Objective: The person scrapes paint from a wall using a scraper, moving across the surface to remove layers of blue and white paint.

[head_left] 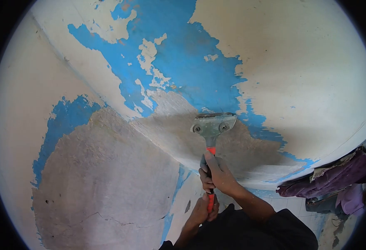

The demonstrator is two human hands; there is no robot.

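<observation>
A paint scraper [213, 125] with a wide grey head, two screws and a red and black handle stands in the middle of the head view. Its blade edge lies at the lower border of the blue paint [191, 62], where bare grey plaster [166, 121] begins. My right hand [221, 173] is closed round the upper part of the handle, thumb lying along it. Lower down, my left hand [203, 210] grips the handle's end. Part of the handle is hidden by my fingers.
Cream paint [291, 54] with ragged edges surrounds the blue. On the left, a corner line divides off another wall with a large patch of bare plaster [108, 183], cracked near the bottom. Purple cloth [337, 175] and other fabrics hang at the right, above pale tiles [285, 204].
</observation>
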